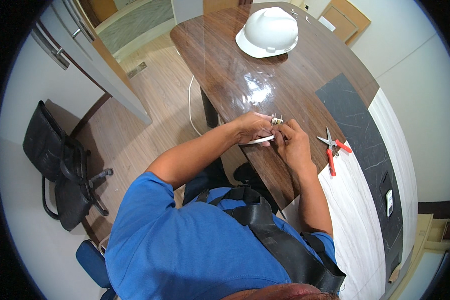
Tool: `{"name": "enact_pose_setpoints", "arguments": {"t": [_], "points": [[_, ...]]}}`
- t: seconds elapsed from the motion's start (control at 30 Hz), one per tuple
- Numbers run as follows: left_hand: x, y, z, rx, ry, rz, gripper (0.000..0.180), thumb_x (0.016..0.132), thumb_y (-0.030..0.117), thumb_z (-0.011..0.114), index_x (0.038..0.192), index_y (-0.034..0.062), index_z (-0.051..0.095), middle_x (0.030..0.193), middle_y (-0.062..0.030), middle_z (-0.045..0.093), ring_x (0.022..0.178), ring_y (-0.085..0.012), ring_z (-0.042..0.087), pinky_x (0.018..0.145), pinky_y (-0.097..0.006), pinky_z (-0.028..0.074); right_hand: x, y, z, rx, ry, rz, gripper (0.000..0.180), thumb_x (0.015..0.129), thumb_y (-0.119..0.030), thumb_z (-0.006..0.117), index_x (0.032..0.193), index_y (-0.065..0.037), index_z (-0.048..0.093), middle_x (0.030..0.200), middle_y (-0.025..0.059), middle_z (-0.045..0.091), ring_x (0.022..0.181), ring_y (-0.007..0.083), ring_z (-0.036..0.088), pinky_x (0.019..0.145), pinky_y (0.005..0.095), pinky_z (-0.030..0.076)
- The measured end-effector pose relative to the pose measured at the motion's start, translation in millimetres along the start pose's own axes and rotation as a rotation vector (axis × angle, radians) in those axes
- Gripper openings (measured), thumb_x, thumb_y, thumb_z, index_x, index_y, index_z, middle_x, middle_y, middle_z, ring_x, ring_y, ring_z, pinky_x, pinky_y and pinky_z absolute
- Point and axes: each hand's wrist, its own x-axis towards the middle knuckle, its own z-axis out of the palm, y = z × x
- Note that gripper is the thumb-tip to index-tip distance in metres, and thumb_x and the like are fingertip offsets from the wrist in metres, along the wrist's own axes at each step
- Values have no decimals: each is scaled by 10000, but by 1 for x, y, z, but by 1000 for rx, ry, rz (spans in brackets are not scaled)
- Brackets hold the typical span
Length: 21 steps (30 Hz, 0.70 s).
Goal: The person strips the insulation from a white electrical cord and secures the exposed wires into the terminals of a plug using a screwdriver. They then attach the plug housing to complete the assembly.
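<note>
Both my hands meet over the brown tabletop near its left edge. My left hand [251, 126] closes its fingers round a small electrical plug [277, 120], whitish with metal pins pointing up and away. A white cable [259, 141] runs beneath the left fingers toward the plug. From the other side my right hand [296, 144] pinches at the plug's near end, where the cable meets it. Fingers hide the exact joint. To the right of my right hand lie red-handled pliers [331, 149] with their jaws spread.
A white hard hat [268, 31] sits at the table's far end. Dark and white marble-look panels [357, 200] cover its right side, with a white phone-like device [389, 203] on them. Left are a black chair [67, 167] and a door [100, 65]. White cable [190, 97] hangs beside the table.
</note>
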Motion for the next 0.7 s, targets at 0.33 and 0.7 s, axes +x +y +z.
{"name": "enact_pose_setpoints", "arguments": {"t": [0.33,0.7], "points": [[0,0,-2,-25,-8,-17,387,895,32,587,1281,4,576,1061,-98,693,890,-192,707,642,-342,598,1,5,1,3,16,-58,119,854,-28,705,970,-3,698,835,151,571,732,360,622,657,410,498],[3,-1,-1,-17,10,-33,366,897,26,604,1261,-3,582,1028,-102,683,852,-198,701,593,-335,597,0,5,3,-84,16,-44,147,833,-36,716,977,-17,696,886,161,603,786,386,638,682,420,510]]}}
